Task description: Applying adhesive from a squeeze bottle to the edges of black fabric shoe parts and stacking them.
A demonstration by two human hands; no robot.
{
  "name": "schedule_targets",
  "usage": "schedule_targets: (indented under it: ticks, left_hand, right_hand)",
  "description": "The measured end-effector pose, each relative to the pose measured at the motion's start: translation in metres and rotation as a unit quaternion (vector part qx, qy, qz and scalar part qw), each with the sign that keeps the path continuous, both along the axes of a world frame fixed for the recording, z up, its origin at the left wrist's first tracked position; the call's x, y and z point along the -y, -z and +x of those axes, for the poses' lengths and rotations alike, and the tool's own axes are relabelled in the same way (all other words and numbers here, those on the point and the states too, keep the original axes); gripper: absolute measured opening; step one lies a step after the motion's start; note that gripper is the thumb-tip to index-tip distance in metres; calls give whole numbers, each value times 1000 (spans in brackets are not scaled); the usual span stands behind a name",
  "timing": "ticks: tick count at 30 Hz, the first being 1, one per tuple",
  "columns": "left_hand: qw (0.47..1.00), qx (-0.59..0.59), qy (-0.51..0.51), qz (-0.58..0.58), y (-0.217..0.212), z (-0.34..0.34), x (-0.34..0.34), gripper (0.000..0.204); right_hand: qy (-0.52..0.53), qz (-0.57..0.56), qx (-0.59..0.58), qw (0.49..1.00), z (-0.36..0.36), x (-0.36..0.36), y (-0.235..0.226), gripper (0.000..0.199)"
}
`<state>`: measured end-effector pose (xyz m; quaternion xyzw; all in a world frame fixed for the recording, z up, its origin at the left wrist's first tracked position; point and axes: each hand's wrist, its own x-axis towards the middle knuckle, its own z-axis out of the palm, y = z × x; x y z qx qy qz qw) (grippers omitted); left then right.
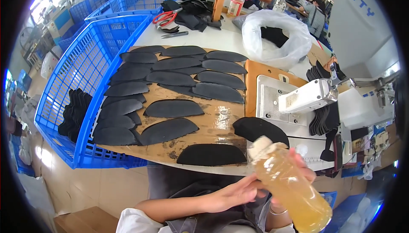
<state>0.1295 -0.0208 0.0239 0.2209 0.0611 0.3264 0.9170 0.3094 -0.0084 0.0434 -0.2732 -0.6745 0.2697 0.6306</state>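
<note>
My right hand [303,167] is wrapped around a clear plastic bottle [292,190] of yellowish liquid, mostly from behind it. The bottle tilts, its pale, lumpy top [262,147] pointing up and left toward the table edge. Beside the bottle, my left hand [238,195] has its fingers stretched toward it; whether they touch it I cannot tell. Just beyond the hands lie two matte black curved pieces, one [211,154] at the front edge and another [260,130] by the machine plate. Several glossier dark curved pieces [174,108] cover the brown board [221,126].
A white sewing machine arm [309,98] reaches in from the right over its metal plate. Blue crates [81,147] stand on the left. Farther back are red-handled scissors [167,17], a white plastic bag [277,56] and another bottle [236,2]. A person [316,17] sits far right.
</note>
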Motion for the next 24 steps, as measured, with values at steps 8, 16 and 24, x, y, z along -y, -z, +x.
schedule_targets:
  ticks: [8, 16, 24]
  left_hand:
    - [430, -518, -462, 577, -10, -103, -3, 28]
    - [290, -570, -449, 624, 29, -139, -9, 18]
    - [252, -496, -509, 656, 41, -140, -17, 14]
  right_hand:
    - [156, -73, -290, 941, 21, 6, -26, 86]
    - [94, -143, -16, 985, -87, -32, -40, 78]
    - [-85, -176, -30, 980, -130, -41, -40, 90]
